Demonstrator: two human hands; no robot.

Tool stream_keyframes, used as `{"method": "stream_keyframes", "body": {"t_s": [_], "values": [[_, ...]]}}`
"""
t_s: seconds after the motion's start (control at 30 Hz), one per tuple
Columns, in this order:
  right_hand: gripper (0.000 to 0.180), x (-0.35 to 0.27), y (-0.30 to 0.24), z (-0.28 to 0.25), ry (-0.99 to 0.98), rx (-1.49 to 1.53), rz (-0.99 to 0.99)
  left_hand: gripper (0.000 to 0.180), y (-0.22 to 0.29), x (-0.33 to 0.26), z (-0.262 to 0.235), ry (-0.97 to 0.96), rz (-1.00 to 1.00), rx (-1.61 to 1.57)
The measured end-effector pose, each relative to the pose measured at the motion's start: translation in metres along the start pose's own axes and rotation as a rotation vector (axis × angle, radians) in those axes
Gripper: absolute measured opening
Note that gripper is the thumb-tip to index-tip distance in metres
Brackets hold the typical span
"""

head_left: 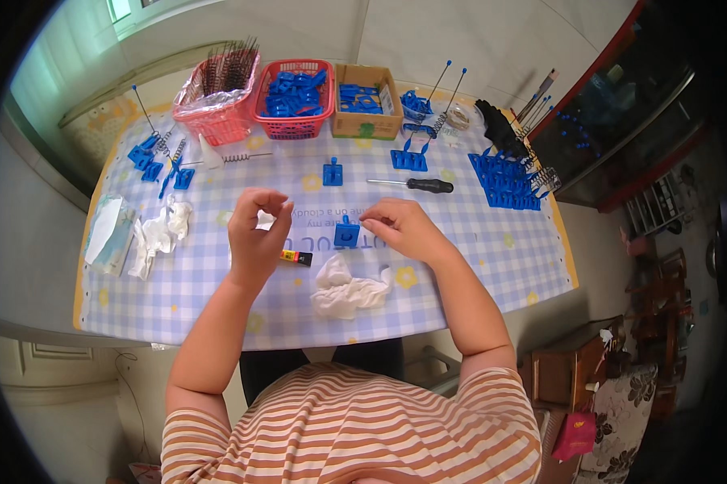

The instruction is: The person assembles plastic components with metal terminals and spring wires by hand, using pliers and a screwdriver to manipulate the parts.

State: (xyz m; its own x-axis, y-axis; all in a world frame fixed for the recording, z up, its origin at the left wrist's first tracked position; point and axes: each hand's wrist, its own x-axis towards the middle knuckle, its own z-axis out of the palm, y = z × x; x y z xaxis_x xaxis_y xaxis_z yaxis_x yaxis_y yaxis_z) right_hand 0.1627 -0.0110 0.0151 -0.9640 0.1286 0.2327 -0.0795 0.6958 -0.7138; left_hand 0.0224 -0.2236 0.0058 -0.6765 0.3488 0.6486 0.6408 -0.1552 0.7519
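Desk full of blue plastic bits, both hands at work near the middle

So, biggest first: the desk [492, 258] has a blue-and-white checked cloth on it. Along the far side, left to right, there's a red basket [216, 125] lined with clear plastic and stuffed with dark springs [230, 74], a second red basket [295, 129] heaped with blue parts [295, 93], and a cardboard box [366, 125] with more blue pieces in it. Far right, a tight bunch of blue stands [508, 184].

The left hand [256, 230] is up near the middle, thumb and index tips close together; can't tell if they're pinching anything. The right hand [405, 230] has its thumb and index tips right beside the top of a blue piece [346, 235], which is upright on the desk between the two hands. Can't tell if those fingers actually grip it.

Smaller stuff: a crumpled white tissue [347, 297] on the near side, a screwdriver [429, 185] beyond the right hand with its handle to the right, another blue piece [333, 173] farther back, and a little black-and-yellow tube [299, 258] just beside the left wrist.
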Motion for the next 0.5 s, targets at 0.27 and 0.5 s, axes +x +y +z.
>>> {"method": "stream_keyframes", "body": {"t_s": [0.27, 0.5], "values": [[0.019, -0.001, -0.01, 0.003, -0.034, 0.179, 0.142, 0.015, -0.002, 0.002, -0.001, -0.026, -0.003, 0.022], [0.023, 0.002, -0.014, 0.011, -0.05, 0.192, 0.169, 0.011, 0.003, 0.0, 0.0, -0.292, -0.043, 0.059]]}}
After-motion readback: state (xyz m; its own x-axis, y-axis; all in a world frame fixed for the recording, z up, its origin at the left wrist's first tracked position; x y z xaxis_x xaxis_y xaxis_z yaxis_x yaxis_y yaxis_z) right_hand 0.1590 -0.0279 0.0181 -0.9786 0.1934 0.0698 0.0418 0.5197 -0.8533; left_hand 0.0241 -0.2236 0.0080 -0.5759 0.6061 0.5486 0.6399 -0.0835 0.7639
